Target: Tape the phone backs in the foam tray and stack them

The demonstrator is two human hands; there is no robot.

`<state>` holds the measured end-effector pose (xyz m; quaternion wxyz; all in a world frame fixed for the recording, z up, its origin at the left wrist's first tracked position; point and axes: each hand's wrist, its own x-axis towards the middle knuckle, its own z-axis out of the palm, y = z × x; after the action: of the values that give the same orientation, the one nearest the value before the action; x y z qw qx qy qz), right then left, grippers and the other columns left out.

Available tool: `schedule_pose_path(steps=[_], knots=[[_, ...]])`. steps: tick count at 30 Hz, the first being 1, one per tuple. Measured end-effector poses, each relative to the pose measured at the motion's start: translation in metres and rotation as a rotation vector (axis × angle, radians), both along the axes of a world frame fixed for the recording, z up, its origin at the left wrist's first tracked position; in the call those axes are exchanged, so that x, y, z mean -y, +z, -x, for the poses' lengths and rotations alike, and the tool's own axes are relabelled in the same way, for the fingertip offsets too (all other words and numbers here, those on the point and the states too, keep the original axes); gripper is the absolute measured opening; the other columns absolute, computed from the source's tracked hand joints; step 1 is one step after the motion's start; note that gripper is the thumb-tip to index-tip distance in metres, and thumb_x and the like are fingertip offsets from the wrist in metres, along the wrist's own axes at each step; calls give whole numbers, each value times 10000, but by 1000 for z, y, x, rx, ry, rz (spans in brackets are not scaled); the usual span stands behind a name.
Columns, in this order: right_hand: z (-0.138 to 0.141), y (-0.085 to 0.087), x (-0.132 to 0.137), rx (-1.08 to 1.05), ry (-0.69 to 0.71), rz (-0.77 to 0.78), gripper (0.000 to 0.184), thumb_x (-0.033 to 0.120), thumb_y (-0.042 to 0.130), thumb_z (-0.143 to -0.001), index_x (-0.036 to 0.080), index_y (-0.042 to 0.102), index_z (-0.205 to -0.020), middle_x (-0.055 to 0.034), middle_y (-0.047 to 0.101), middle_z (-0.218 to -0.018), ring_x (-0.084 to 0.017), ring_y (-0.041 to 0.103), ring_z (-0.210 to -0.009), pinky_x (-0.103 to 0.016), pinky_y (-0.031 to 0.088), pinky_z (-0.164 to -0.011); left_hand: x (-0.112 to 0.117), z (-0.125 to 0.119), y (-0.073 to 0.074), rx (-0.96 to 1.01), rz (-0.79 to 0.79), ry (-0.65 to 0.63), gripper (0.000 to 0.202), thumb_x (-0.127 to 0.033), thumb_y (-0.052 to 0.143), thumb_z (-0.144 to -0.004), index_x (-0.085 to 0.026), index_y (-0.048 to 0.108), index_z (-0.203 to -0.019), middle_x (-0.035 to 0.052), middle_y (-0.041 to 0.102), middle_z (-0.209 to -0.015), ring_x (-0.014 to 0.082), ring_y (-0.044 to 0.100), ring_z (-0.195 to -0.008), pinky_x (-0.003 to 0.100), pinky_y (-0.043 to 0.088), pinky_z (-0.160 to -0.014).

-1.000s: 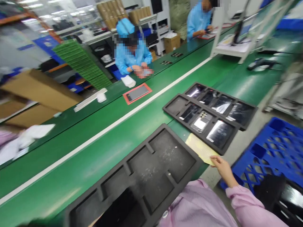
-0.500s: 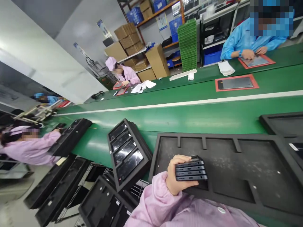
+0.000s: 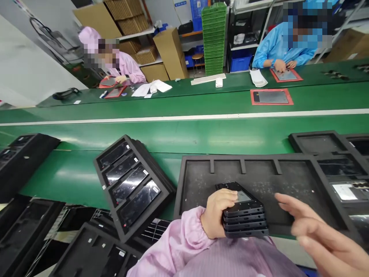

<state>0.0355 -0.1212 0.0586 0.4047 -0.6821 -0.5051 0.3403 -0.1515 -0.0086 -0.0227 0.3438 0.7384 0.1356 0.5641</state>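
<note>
My left hand [image 3: 216, 211] grips a stack of several dark phone frames [image 3: 245, 215], held flat one on another with their short ends toward me. The top one shows a black inner face with a greyish patch. Below the stack lies a black foam tray [image 3: 227, 160] with shallow divided slots and pale specks on its floor. At the right my right hand [image 3: 325, 238] reaches in with fingers apart and nothing between them. It hovers over the tray's right part, clear of the stack.
A stack of foam trays [image 3: 132, 184] holding glossy dark panels stands tilted to the left. More trays [image 3: 319, 142] lie at the right. Beyond the white strip on the green bench [image 3: 201, 134], co-workers in pink [image 3: 129, 69] and blue [image 3: 265, 46] handle panels on red mats.
My view has turned toward the right. My right hand has come into view from the right. The stack in my left hand has tipped, showing more of its top.
</note>
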Motion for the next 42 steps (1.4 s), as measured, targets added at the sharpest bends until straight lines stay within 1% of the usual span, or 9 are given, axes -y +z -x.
schedule_pose_path(steps=[2, 4, 10, 17, 29, 33, 35, 38, 42], knots=[[12, 14, -11, 59, 138, -43, 317, 495, 542, -831, 279, 642, -622, -24, 579, -1208, -310, 512, -1135, -407, 525, -860, -1, 1, 1, -3, -4, -35, 393, -444, 573, -811, -190, 467, -1092, 109, 650, -910, 247, 660, -900, 397, 555, -779], [20, 23, -17, 120, 214, -61, 316, 489, 529, -846, 283, 662, -647, -16, 562, -1230, -305, 475, -1176, -410, 502, -892, -2, 1, 1, -3, 3, -45, 328, -400, 520, -848, -194, 467, -1096, 113, 655, -917, 247, 659, -906, 399, 555, -776], [36, 26, -23, 220, 274, -64, 311, 439, 484, -884, 285, 675, -693, -3, 537, -1259, -273, 442, -1213, -378, 488, -916, -7, 0, 3, 11, -40, -40, 329, -398, 514, -847, -166, 478, -1077, 120, 658, -869, 242, 668, -871, 375, 560, -768], [37, 22, -29, 234, 243, -35, 317, 455, 501, -872, 281, 684, -680, -18, 578, -1206, -264, 488, -1171, -371, 498, -903, -6, 0, 2, 3, -40, -36, 361, -431, 534, -830, -174, 469, -1076, 110, 654, -875, 238, 664, -883, 379, 562, -772], [40, 25, -34, 161, 189, -18, 348, 483, 524, -847, 275, 694, -627, -49, 612, -1142, -245, 566, -1068, -337, 499, -892, -5, -1, 5, -13, -5, -25, 317, -390, 546, -830, -186, 474, -1062, 103, 659, -888, 237, 669, -862, 389, 564, -751], [40, 22, -32, 145, 205, -27, 302, 429, 542, -842, 269, 682, -627, -45, 609, -1145, -240, 565, -1071, -331, 495, -892, -4, -1, 5, -4, -4, -16, 315, -390, 538, -835, -182, 477, -1064, 102, 656, -891, 230, 664, -884, 380, 557, -781], [38, 18, -29, 112, 203, -24, 215, 370, 566, -826, 263, 675, -674, -44, 589, -1179, -235, 546, -1099, -322, 484, -904, -4, 0, 4, -4, -8, -21, 308, -375, 533, -840, -176, 479, -1069, 104, 655, -898, 226, 659, -901, 371, 551, -797], [36, 10, -24, -4, 188, 26, 67, 297, 600, -785, 262, 636, -830, -44, 513, -1281, -222, 500, -1161, -299, 470, -914, -3, 0, 1, 9, -21, -27, 326, -361, 544, -831, -164, 482, -1084, 102, 650, -914, 222, 650, -930, 363, 536, -832], [36, 4, -21, -180, 165, 131, 164, 264, 599, -740, 247, 560, -898, -74, 450, -1338, -222, 503, -1158, -310, 452, -930, 0, 0, -6, 32, -24, -24, 363, -345, 583, -808, -162, 482, -1104, 94, 645, -949, 214, 634, -969, 360, 514, -876]])
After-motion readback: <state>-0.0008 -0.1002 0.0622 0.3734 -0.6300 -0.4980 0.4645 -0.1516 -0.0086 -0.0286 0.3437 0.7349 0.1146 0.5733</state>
